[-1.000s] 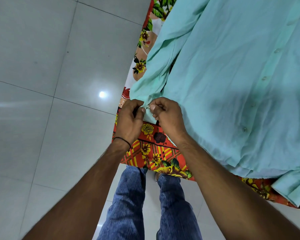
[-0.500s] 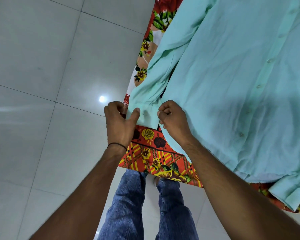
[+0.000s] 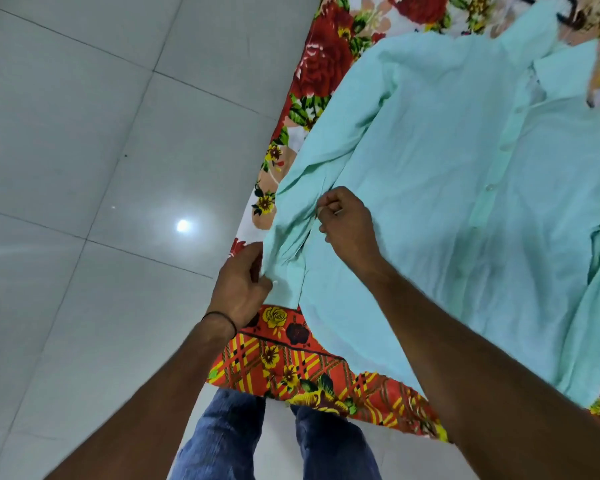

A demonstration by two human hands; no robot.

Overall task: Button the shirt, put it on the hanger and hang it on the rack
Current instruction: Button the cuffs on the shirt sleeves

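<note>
From above, over the person's own arms, a pale mint shirt [image 3: 430, 161] lies spread front-up on a bedsheet [image 3: 284, 362] printed with red and yellow flowers. Its collar is toward the far end of the bed and its hem is toward the person. The front strip runs down the middle with a small button [image 3: 489, 187] showing on it. The collar end looks open, and I cannot tell how far the front is fastened.

The left hand [image 3: 241, 289] is at the bed's edge. Its thumb and curled fingers are closed on the end of the near sleeve [image 3: 291, 216], right at the cuff, where a white cuff button [image 3: 276, 282] sits beside the thumb tip. A thin black band [image 3: 219, 318] circles that wrist.

The right hand [image 3: 349, 225] rests further up the same sleeve, where it meets the shirt's body. Its fingers are curled tight, with thumb and forefinger together on a fold of the cloth.

Below the arms are legs in blue jeans [image 3: 222, 438], standing against the bed. The grey tiled floor [image 3: 84, 133] beside it carries one bright spot of reflected light.
</note>
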